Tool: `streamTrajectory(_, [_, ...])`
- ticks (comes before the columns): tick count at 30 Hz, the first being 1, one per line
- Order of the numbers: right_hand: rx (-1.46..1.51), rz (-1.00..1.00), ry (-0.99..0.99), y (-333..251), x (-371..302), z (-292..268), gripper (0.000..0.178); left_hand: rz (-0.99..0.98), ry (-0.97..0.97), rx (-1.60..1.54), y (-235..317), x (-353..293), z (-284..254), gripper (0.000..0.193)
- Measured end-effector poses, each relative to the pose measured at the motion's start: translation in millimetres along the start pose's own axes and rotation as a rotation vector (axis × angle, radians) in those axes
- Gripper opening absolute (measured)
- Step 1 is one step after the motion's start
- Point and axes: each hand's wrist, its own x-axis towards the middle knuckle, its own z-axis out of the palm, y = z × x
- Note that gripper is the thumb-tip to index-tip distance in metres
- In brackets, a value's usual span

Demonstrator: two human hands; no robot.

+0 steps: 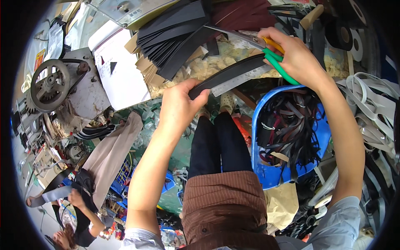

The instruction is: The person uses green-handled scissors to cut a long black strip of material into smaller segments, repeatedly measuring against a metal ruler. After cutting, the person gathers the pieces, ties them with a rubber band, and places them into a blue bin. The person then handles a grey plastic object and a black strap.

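My left hand (pixel 181 102) is closed around the left end of a black strip bundle (pixel 229 71), thumb on the near side. A metal ruler (pixel 239 80) lies along the near edge of these strips, at the table's front edge. My right hand (pixel 302 60) grips a pair of scissors (pixel 280 67) by green and yellow handles. The scissor blades point left, above the far side of the bundle and apart from it. Beyond my left hand, a fanned pile of black strips (pixel 177 39) lies on the worktable (pixel 221 58), beside dark red strips (pixel 243 16).
Below my right forearm stands a blue bin (pixel 257 137) full of strip scraps. A machine with a handwheel (pixel 51 85) and white paper (pixel 118 68) are at the left. Tape rolls (pixel 339 35) stand back right, pale straps (pixel 364 96) hang at right. Another person (pixel 83 212) works lower left.
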Motion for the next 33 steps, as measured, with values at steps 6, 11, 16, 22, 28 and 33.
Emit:
streamTrajectory(6, [-0.01, 0.003, -0.026, -2.3, 0.9, -0.6, 0.031, -0.078, 0.009, -0.034, 5.0, -1.5, 0.0, 0.025])
streamTrajectory(11, [0.014, -0.011, -0.011, -2.1, 0.6, 0.1, 0.031, -0.092, 0.009, -0.033, 7.6, -1.8, -0.3, 0.024])
streamTrajectory(16, [0.005, -0.021, 0.012, -1.7, -0.5, 0.6, 0.03, -0.05, 0.01, -0.047, 3.9, -1.5, 1.6, 0.022])
streamTrajectory(22, [0.174, -0.03, 0.194, -8.0, -16.6, -27.0, 0.051, -0.097, -0.112, -0.345, 54.5, -3.6, -24.8, 0.016])
streamTrajectory(28, [0.487, 0.337, -0.074, -60.3, -80.0, -54.7, 0.054, -0.238, -0.38, -0.62, 84.8, 61.3, -43.9, 0.021])
streamTrajectory(33, [0.8, 0.56, -0.333, -65.4, -91.8, -7.6, 0.052, -0.293, -0.49, -0.688, 90.6, 71.2, -43.0, 0.023])
